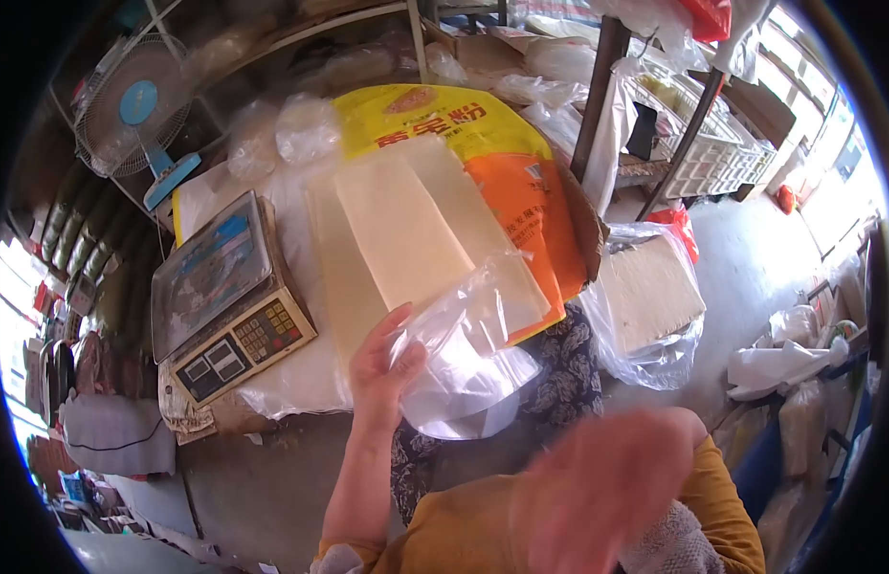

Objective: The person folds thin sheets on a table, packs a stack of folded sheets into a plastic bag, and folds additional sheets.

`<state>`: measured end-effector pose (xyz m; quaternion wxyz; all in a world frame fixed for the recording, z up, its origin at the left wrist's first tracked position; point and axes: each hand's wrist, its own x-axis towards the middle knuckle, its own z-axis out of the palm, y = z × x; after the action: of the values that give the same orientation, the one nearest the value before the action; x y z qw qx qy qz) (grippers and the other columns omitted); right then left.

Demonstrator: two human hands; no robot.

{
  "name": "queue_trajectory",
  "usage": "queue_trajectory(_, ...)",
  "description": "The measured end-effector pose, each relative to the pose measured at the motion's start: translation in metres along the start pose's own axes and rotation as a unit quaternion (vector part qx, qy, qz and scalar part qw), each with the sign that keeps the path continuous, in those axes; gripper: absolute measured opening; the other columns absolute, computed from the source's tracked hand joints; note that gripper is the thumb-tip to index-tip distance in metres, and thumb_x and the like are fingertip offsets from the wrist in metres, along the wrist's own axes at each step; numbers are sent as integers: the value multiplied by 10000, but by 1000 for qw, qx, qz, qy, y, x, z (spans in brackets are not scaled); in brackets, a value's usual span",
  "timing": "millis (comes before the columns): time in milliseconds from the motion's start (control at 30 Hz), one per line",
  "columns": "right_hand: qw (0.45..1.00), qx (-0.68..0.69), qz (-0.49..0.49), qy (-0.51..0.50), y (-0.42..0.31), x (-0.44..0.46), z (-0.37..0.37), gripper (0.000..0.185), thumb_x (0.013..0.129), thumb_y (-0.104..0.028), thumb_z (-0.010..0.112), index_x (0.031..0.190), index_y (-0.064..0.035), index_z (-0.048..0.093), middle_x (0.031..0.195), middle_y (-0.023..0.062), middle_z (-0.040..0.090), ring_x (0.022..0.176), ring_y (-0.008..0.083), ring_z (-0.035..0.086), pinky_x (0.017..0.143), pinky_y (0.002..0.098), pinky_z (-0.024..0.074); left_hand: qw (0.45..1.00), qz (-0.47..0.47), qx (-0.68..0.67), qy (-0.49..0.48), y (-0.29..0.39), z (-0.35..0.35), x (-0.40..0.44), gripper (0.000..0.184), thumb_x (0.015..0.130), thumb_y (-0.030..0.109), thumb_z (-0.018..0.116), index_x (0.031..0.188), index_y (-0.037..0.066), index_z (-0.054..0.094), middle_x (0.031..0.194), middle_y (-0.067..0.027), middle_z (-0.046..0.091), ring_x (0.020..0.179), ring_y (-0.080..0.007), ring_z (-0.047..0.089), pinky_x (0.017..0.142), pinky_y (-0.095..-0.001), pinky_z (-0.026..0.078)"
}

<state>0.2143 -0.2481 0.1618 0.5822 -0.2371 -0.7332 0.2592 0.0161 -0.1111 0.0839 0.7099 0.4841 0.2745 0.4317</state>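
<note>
My left hand grips the edge of a clear plastic bag, thumb against fingers. The bag hangs loose over my lap and the table's front edge. Behind it lie flat cream-coloured sheets, one narrower piece on top of a wider stack. They rest partly on a yellow and orange printed sack. My right hand is raised near the camera in front of my yellow sleeve, badly smeared by motion. Its fingers cannot be made out, and nothing distinct shows in it.
To the left of the sheets stands a digital scale with a keypad. Behind that is a fan with a blue base. Right of the table, a plastic-wrapped block sits low. White crates and a dark phone are farther right.
</note>
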Motion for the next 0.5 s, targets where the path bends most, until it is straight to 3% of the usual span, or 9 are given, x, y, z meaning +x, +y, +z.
queue_trajectory(67,976,-161,120,87,6,15,-10,240,809,-92,655,1023,15,633,893,110,673,842,218,666,728,293,510,1000,3,13,11,-1,-11,-4,516,826,72,705,1290,-20,499,1128,-80,601,1024,-139,561,890,-266,445)
queue_trajectory(100,915,-276,258,142,10,29,-21,231,802,-100,666,1014,-11,645,908,103,677,852,225,668,752,297,510,1000,0,6,14,0,-13,-5,525,822,72,710,1293,-18,497,1126,-78,601,1023,-140,561,891,-267,445)
queue_trajectory(167,882,-387,206,172,68,13,-31,216,815,-133,683,969,13,643,917,99,683,837,200,667,762,289,504,1000,-10,-6,19,2,-16,-9,543,813,73,719,1300,-12,494,1120,-74,599,1021,-142,560,891,-271,446)
queue_trajectory(267,896,-52,413,152,105,-1,-29,223,844,-177,683,903,33,637,893,78,684,807,138,647,743,268,497,1000,-18,-19,0,-9,-23,-9,588,798,83,736,1319,-7,480,1126,-68,596,1028,-129,552,895,-270,444)
queue_trajectory(367,891,-9,443,100,118,-4,-29,230,865,-187,676,878,39,636,848,51,674,788,89,621,701,254,495,998,-7,36,57,-6,-21,-8,533,790,90,733,1268,-6,516,1072,-81,615,986,-175,583,868,-288,458)
queue_trajectory(400,875,-40,475,88,113,1,-27,207,863,-170,677,890,31,636,829,41,668,773,87,617,696,247,493,960,119,230,107,-4,-22,-9,476,790,84,723,1220,2,538,1032,-87,621,948,-196,593,836,-296,468)
queue_trajectory(433,858,-71,504,74,101,8,-24,186,862,-153,678,903,23,636,810,30,661,757,86,614,691,240,492,866,236,412,156,-2,-25,-11,419,789,77,714,1173,10,561,991,-92,628,910,-216,604,805,-303,478)
queue_trajectory(467,841,-102,528,56,97,13,-19,166,861,-136,679,915,15,637,792,20,655,742,84,611,685,232,490,719,337,573,200,2,-28,-13,363,789,70,704,1126,18,583,950,-98,634,872,-237,615,773,-311,488)
queue_trajectory(500,862,-66,499,61,101,7,-12,159,865,-144,671,870,11,631,753,18,647,698,76,593,640,242,482,749,345,543,162,7,-25,-20,278,793,92,695,1048,35,598,892,-102,628,815,-264,613,728,-328,491)
